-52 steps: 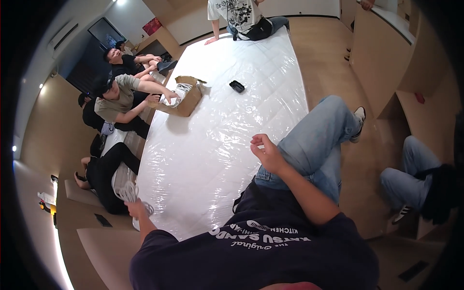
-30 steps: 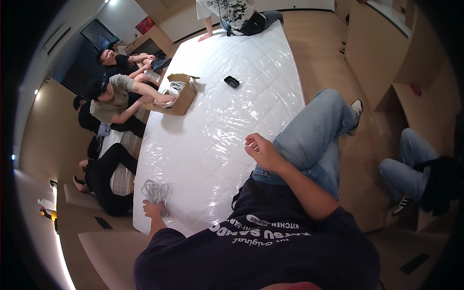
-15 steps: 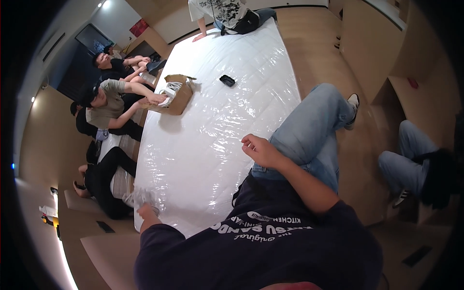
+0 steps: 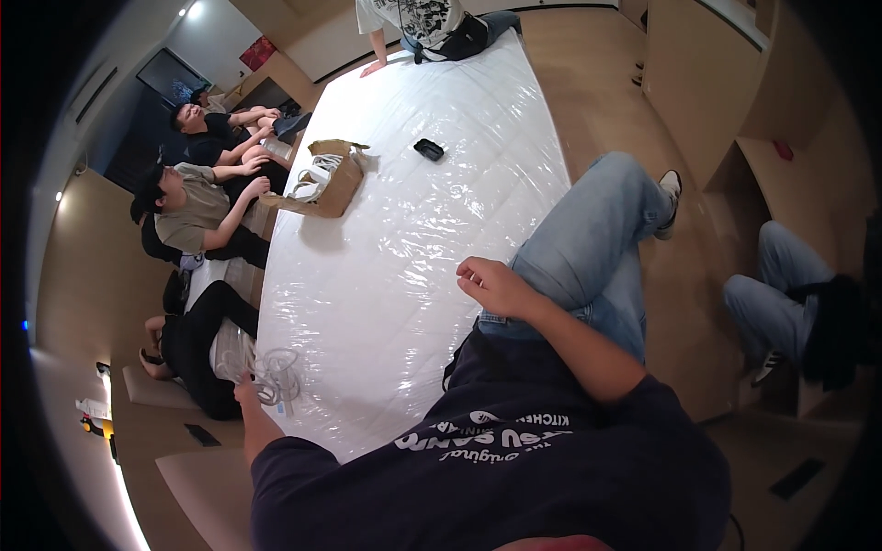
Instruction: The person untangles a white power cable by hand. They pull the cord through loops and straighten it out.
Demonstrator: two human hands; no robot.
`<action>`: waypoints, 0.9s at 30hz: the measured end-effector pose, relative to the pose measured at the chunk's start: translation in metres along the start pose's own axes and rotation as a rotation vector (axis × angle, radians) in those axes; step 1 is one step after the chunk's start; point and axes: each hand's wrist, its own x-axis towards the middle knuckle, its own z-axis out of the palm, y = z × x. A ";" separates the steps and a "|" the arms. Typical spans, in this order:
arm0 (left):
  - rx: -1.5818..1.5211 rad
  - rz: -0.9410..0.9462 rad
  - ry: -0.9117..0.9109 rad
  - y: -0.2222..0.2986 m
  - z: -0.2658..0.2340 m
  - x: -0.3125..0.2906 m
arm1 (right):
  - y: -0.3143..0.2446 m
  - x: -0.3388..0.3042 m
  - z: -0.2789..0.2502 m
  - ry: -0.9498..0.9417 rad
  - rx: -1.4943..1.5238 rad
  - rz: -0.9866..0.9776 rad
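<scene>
At the near left edge of the plastic-wrapped mattress [image 4: 404, 230], our left hand [image 4: 246, 390] closes its fingers on a loose bundle of pale cord [image 4: 276, 375]. It looks light and floppy, best held at the gathered loops. Our right hand [image 4: 496, 286] rests loosely curled, empty, on our knee

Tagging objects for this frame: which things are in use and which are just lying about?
In use: clear plastic bundle gripped by left hand; plastic-wrapped mattress; right hand, empty, by the knee.
Lying about: cardboard box; black phone.
</scene>
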 end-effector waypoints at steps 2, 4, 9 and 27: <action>0.048 0.034 -0.018 -0.004 0.011 0.021 | -0.004 0.000 -0.002 -0.033 0.016 0.011; 0.168 0.038 0.028 0.019 0.028 0.027 | -0.001 -0.002 -0.005 -0.026 -0.022 0.018; -0.434 0.059 0.300 0.053 -0.071 0.078 | -0.008 -0.004 -0.002 -0.064 -0.057 -0.026; -0.861 -0.285 -0.514 0.088 0.007 0.064 | 0.001 -0.002 -0.005 -0.090 -0.153 0.040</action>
